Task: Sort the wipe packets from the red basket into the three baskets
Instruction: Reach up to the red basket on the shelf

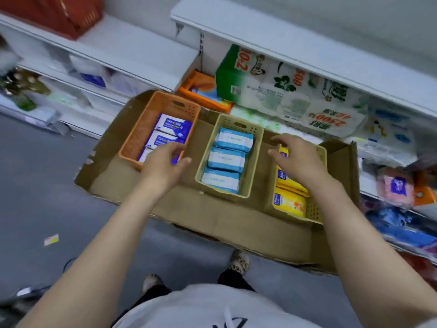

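Carrier: a flattened cardboard tray holds the three baskets in a row; no bench is in view.
Orange basket: at the tray's left end, dark blue wipe packets stacked along its right wall.
Middle basket: beige, centre of the tray, three light blue packets laid in a neat column.
Right basket: beige, near the tray's right edge, yellow packets inside, partly hidden by the right arm.
Red basket: up on the top shelf at far left, well apart from the tray; its contents cannot be seen.
Left hand: fingers loosely spread over the near end of the orange basket, holding nothing visible.
Right hand: released, fingers relaxed above the far end of the right basket, nothing gripped.
Stage, as judged: the packets look sorted by colour, so this reads as tidying or a final check.
Doing it well: press each stack flat with straight fingers, nudge the nearest dark blue packet square against its neighbours, and steady the basket wall so it does not slide on the cardboard.
Risk: the tray overhangs the floor at its near edge; heavy pushing could tip it.
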The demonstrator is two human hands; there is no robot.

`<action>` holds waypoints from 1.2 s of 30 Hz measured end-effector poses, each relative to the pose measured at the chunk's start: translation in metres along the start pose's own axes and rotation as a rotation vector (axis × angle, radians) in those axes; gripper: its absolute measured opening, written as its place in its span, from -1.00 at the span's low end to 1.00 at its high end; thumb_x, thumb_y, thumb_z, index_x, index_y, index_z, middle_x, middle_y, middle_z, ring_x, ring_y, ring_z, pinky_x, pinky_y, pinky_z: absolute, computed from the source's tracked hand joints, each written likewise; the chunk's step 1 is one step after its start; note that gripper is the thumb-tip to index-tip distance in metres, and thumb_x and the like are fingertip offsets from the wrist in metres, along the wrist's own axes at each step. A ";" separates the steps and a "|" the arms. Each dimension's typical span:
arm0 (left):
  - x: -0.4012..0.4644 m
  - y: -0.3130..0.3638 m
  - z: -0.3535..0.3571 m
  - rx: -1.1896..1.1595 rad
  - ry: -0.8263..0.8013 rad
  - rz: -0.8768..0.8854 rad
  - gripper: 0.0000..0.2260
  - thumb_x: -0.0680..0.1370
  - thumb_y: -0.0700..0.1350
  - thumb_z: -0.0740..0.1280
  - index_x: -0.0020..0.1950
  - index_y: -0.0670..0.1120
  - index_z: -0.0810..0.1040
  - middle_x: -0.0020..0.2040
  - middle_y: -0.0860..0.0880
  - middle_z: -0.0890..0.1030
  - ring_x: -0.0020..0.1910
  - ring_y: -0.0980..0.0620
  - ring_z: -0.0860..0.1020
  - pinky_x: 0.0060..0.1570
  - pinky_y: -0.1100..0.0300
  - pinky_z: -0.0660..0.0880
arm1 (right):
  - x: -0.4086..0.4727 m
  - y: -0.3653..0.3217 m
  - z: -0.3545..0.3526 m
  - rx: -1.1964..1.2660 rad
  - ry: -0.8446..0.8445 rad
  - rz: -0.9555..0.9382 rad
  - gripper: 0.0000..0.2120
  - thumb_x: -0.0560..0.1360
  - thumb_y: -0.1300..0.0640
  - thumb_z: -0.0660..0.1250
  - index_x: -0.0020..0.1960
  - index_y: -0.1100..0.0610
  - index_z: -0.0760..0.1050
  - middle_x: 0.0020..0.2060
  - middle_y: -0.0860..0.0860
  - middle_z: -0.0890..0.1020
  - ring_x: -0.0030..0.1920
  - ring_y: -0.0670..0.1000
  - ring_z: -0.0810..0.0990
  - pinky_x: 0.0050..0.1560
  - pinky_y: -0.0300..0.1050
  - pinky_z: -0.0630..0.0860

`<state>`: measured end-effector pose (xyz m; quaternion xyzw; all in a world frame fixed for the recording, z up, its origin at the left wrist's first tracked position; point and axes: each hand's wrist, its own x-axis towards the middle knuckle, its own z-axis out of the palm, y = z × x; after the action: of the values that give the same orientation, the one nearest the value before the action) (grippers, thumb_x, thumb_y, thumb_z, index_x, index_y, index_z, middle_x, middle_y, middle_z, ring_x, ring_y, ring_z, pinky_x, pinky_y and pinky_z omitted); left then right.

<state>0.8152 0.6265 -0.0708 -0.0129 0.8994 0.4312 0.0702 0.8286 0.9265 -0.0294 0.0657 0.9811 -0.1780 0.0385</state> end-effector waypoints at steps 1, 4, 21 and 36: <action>-0.004 -0.011 -0.027 0.037 0.047 0.029 -0.69 0.50 -0.16 0.47 0.23 -0.13 0.61 0.13 -0.13 0.65 0.13 -0.10 0.60 0.17 0.04 0.49 | -0.008 -0.026 0.003 0.020 0.059 -0.052 -0.65 0.56 0.04 0.35 0.32 0.08 0.52 0.24 0.06 0.60 0.27 0.10 0.52 0.23 -0.06 0.40; -0.014 -0.047 -0.103 0.202 0.141 0.092 -0.67 0.51 -0.09 0.44 0.27 -0.06 0.59 0.15 -0.13 0.61 0.17 -0.14 0.55 0.19 0.04 0.42 | -0.028 -0.097 0.024 0.069 0.163 -0.173 -0.66 0.55 0.05 0.36 0.31 0.06 0.52 0.22 0.02 0.59 0.28 0.07 0.48 0.20 -0.10 0.37; 0.091 -0.205 -0.362 0.356 0.259 0.199 -0.64 0.57 0.03 0.36 0.34 -0.03 0.52 0.27 -0.04 0.53 0.28 -0.05 0.47 0.26 0.05 0.40 | 0.092 -0.422 0.131 0.189 0.142 -0.404 -0.59 0.53 -0.02 0.37 0.34 0.06 0.49 0.28 0.01 0.55 0.30 0.06 0.49 0.30 -0.04 0.40; 0.307 -0.295 -0.568 0.367 0.318 0.211 -0.66 0.56 0.01 0.36 0.32 -0.04 0.55 0.33 -0.07 0.50 0.36 -0.09 0.38 0.32 0.10 0.28 | 0.285 -0.677 0.160 0.198 0.144 -0.381 -0.58 0.56 -0.03 0.34 0.39 -0.03 0.43 0.32 -0.04 0.52 0.33 -0.01 0.44 0.30 -0.17 0.34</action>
<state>0.4704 0.0110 0.0104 0.0262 0.9587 0.2584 -0.1161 0.4591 0.2742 0.0258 -0.1050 0.9537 -0.2724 -0.0725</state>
